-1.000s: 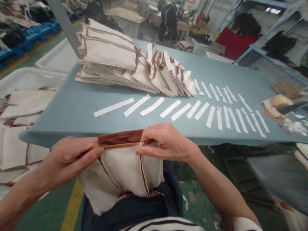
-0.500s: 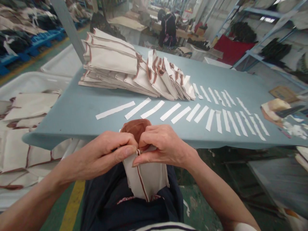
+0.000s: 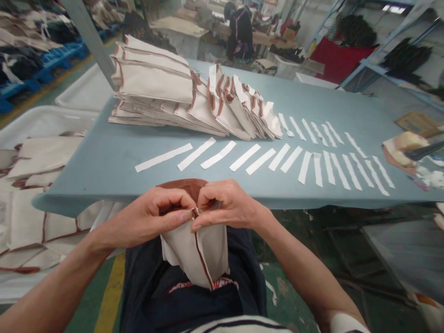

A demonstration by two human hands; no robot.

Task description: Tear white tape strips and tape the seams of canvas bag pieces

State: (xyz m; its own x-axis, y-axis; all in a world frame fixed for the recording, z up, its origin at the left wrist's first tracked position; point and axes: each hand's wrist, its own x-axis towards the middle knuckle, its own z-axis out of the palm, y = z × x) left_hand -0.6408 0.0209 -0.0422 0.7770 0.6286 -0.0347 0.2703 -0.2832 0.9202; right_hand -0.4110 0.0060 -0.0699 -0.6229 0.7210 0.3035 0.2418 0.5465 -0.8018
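A cream fabric bag (image 3: 194,259) with a brown lining and a brown-bound seam hangs in front of my lap, below the table edge. My left hand (image 3: 164,210) pinches its top rim on the left of the seam. Close beside it, my right hand (image 3: 225,203) pinches the same rim on the right, thumb over the outside. The fingertips nearly meet at the seam, and the exact spot between them is partly hidden. Beyond my hands, white strips (image 3: 244,157) lie in two rows on the blue-green table (image 3: 114,162).
Cream bags (image 3: 156,88) are piled along the table's far left part, some with white strips on them. A white bin (image 3: 41,115) with more cream pieces stands at the left. Scraps and a cardboard piece (image 3: 416,127) lie at the right end. A person (image 3: 239,34) is in the background.
The bag's rim has opened wider to the left and the bag has shifted slightly left. Both hands keep their pinch at the seam, a little higher. The camera view has shifted slightly.
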